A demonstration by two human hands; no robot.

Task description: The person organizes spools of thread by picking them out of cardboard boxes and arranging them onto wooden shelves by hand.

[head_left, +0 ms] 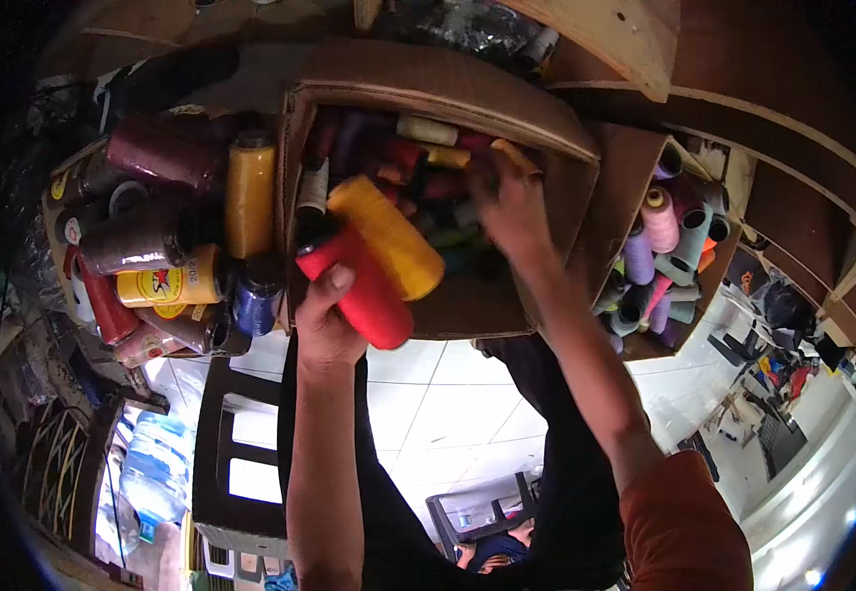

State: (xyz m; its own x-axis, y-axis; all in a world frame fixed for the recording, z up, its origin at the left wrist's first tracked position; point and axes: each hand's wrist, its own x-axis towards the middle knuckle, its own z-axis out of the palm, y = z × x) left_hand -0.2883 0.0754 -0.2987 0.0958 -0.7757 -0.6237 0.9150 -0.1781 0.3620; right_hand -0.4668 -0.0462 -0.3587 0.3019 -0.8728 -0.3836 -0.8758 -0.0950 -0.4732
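Note:
My left hand (328,320) is wrapped around a red thread cone (361,295) at the front edge of an open cardboard box (472,313). A yellow thread cone (389,236) lies tilted against the red one; whether my fingers also touch it is hidden. Inside the box, my right hand (509,212) reaches toward the back right, its fingers blurred and partly in shadow. An orange-tan spool (515,158) is right at those fingertips, but I cannot make out a grip. Around it lie a cream spool (426,131) and several darker red and purple ones.
On the left, another box holds several thread cones, including a maroon one (160,153) and a mustard one (251,195). At the right, a box (635,177) contains pink, lilac and grey-green cones. A wooden board (615,39) juts overhead. Below left stands a water jug (155,468).

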